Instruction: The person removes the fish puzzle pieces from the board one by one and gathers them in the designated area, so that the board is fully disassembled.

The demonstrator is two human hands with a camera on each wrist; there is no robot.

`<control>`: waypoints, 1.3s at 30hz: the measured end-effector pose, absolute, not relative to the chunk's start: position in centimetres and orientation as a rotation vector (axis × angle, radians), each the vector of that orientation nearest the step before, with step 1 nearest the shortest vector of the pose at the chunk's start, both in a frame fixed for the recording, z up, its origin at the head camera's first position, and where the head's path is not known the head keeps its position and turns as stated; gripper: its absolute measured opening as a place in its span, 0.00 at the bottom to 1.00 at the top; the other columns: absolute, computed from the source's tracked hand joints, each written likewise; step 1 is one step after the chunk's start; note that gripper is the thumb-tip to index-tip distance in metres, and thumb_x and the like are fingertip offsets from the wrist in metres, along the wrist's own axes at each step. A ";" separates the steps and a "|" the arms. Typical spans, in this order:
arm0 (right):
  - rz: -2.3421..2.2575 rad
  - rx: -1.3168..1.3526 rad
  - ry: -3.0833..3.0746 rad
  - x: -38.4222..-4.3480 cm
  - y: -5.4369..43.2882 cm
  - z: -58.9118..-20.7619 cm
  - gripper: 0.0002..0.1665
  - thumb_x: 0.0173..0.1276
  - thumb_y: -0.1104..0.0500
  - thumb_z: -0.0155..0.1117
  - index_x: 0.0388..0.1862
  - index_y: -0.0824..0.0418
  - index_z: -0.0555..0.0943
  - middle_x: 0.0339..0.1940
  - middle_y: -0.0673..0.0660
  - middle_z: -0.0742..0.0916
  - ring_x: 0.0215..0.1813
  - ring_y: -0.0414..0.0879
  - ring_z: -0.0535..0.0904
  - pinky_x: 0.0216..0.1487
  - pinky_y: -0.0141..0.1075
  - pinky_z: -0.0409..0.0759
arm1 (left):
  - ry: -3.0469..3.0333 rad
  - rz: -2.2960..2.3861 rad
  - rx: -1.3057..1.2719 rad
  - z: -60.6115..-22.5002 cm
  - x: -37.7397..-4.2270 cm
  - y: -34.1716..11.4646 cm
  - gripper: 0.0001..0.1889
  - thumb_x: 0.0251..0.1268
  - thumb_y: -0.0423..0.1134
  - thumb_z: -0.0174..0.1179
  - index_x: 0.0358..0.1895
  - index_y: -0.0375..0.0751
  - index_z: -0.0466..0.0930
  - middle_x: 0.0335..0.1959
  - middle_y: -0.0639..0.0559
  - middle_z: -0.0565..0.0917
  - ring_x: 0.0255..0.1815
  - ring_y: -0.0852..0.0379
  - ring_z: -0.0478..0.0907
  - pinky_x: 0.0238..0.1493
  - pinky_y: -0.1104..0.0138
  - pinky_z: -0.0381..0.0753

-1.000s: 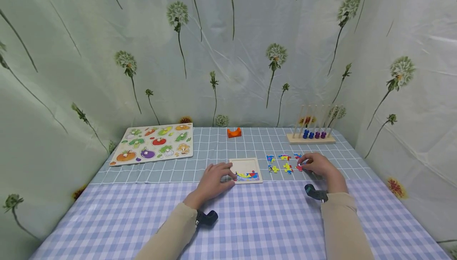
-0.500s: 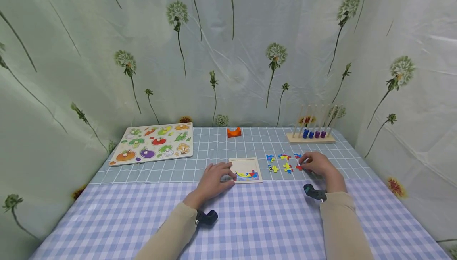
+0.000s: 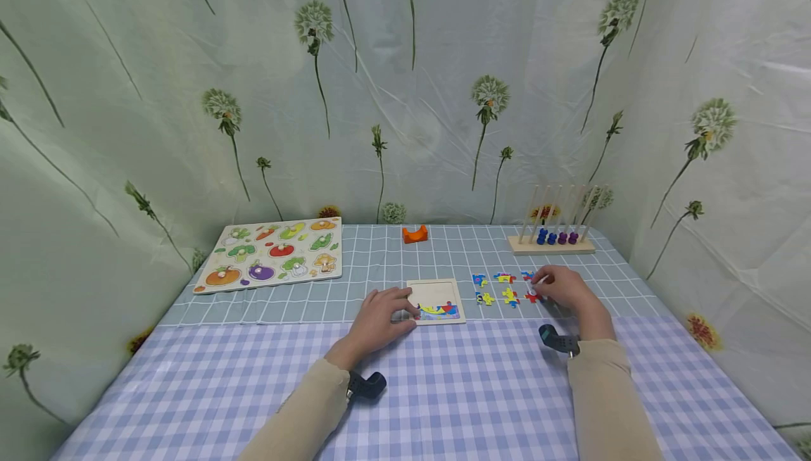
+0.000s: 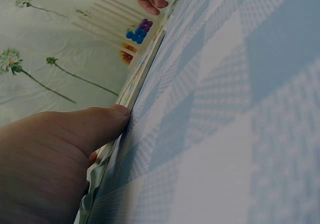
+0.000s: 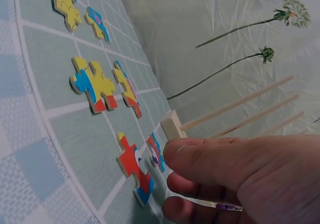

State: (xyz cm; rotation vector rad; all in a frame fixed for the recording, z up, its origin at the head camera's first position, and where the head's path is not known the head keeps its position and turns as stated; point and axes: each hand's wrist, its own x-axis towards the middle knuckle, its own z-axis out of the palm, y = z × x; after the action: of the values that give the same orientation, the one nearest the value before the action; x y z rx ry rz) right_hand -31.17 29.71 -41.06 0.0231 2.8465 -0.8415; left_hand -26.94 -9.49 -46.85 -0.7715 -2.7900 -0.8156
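Observation:
In the head view my left hand [image 3: 376, 320] holds a small wooden puzzle tray [image 3: 436, 283] by its near left corner. The thumb [image 4: 107, 121] lies along the tray's near edge, and other fingers reach over the left side. Joined colourful jigsaw pieces [image 3: 438, 312] fill the bottom strip of the tray. My right hand [image 3: 566, 288] hovers with bent fingers just above the rightmost loose pieces. In the right wrist view a red and blue jigsaw piece [image 5: 131, 159] lies beneath the fingertips, apart from them. A smaller piece [image 5: 155, 153] is beside it, partly behind the thumb.
More loose jigsaw pieces [image 3: 510, 297] lie in two rows right of the tray. A wooden peg stand [image 3: 529, 248] with blue and purple beads is at the back right. A vegetable puzzle board [image 3: 300, 241] lies back left, and an orange curved block [image 3: 415, 236] sits behind the tray.
My right hand has lifted slightly away from the red and blue jigsaw piece, which now shows more fully. The left hand and the tray stay in place.

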 end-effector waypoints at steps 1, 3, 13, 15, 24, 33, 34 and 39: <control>-0.849 0.007 2.852 -31.2 29.7 -41.0 0.12 0.71 0.59 0.60 0.49 0.64 0.80 0.40 0.62 0.84 0.35 0.49 0.77 0.34 0.35 0.74 | -2.785 -0.818 -0.774 -46.8 -26.9 -9.5 0.06 0.64 0.48 0.66 0.42 0.58 0.87 0.70 0.50 0.76 0.75 0.43 0.67 0.76 0.36 0.54; -0.859 -0.010 2.864 -31.3 29.6 -40.8 0.12 0.71 0.59 0.60 0.50 0.64 0.80 0.39 0.62 0.84 0.35 0.48 0.77 0.33 0.35 0.74 | -2.787 -0.825 -0.770 -46.8 -26.9 -9.5 0.06 0.64 0.48 0.66 0.42 0.58 0.87 0.70 0.50 0.76 0.75 0.43 0.67 0.76 0.36 0.53; -0.880 -0.090 2.925 -31.3 27.6 -39.3 0.15 0.73 0.56 0.59 0.53 0.63 0.80 0.47 0.65 0.84 0.42 0.51 0.79 0.41 0.40 0.78 | -2.811 -0.810 -0.758 -46.8 -26.9 -9.5 0.06 0.63 0.49 0.67 0.41 0.59 0.87 0.70 0.51 0.76 0.75 0.44 0.67 0.76 0.36 0.53; -0.900 -0.102 2.921 -31.3 26.9 -39.1 0.16 0.74 0.56 0.59 0.54 0.63 0.80 0.48 0.65 0.84 0.41 0.51 0.80 0.41 0.39 0.79 | -2.819 -0.818 -0.749 -46.7 -26.9 -9.5 0.06 0.63 0.49 0.67 0.41 0.59 0.87 0.70 0.52 0.76 0.76 0.45 0.66 0.77 0.37 0.53; -1.011 -0.316 2.935 -31.5 24.2 -38.7 0.15 0.74 0.59 0.60 0.54 0.65 0.80 0.44 0.63 0.86 0.38 0.50 0.82 0.39 0.38 0.81 | -2.811 -0.840 -0.734 -46.7 -26.8 -9.4 0.05 0.64 0.49 0.67 0.41 0.58 0.87 0.70 0.52 0.76 0.76 0.46 0.66 0.77 0.38 0.52; -1.013 -0.493 2.898 -31.1 20.0 -38.8 0.12 0.72 0.61 0.61 0.51 0.63 0.82 0.40 0.58 0.85 0.37 0.47 0.80 0.38 0.36 0.80 | -2.800 -0.854 -0.717 -46.7 -26.8 -9.3 0.05 0.63 0.49 0.68 0.39 0.59 0.87 0.70 0.53 0.77 0.75 0.47 0.67 0.77 0.38 0.53; -1.005 -0.522 2.899 -31.1 19.5 -39.0 0.12 0.72 0.61 0.61 0.50 0.63 0.82 0.39 0.58 0.85 0.36 0.46 0.79 0.38 0.36 0.79 | -2.798 -0.857 -0.715 -46.7 -26.8 -9.3 0.05 0.63 0.49 0.68 0.39 0.58 0.87 0.70 0.53 0.77 0.75 0.47 0.67 0.77 0.38 0.53; -0.979 -0.621 2.860 -30.8 17.0 -39.4 0.11 0.70 0.61 0.63 0.49 0.62 0.83 0.37 0.55 0.85 0.35 0.45 0.77 0.38 0.34 0.78 | -2.784 -0.857 -0.710 -46.7 -26.9 -9.3 0.04 0.62 0.48 0.69 0.38 0.58 0.87 0.69 0.52 0.77 0.74 0.47 0.68 0.77 0.38 0.55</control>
State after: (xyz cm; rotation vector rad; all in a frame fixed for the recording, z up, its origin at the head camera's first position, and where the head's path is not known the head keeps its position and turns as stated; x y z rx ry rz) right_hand -30.80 17.04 -39.42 -0.6214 2.8601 -0.9786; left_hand -26.88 -9.29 -46.73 -0.7098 -2.7844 -0.8571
